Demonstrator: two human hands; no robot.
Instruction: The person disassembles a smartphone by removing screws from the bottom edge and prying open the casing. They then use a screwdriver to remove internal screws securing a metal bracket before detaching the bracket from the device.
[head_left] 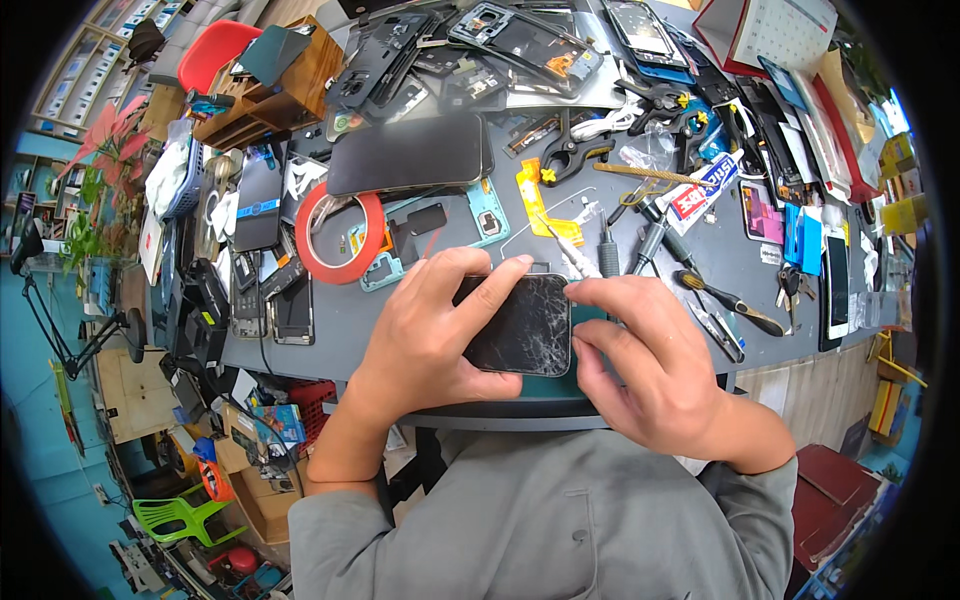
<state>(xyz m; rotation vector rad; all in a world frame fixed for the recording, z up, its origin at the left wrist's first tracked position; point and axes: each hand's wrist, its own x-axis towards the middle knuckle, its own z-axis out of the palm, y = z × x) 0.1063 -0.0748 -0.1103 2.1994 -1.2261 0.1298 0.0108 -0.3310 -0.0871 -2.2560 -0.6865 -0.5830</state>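
Observation:
A smartphone with a cracked black screen (520,325) lies sideways between my hands at the near edge of the desk. My left hand (410,330) grips its left part, fingers along the far edge and thumb along the near one. At the right end, the bent fingers of my right hand (660,370) press against the phone's side; whether a small tool sits in them is hidden. Just beyond lies a light blue phone frame (488,215) with a larger dark phone panel (405,155) over it. A roll of red tape (372,240) rests to the left of that frame.
Screwdriver-like tools (650,245), a brush (730,302) and tweezers (715,330) lie right of my hands. Farther back are black spring clamps (572,155), a yellow flex cable (537,200) and stacked phone parts (525,45). A wooden organizer (290,90) stands at the far left.

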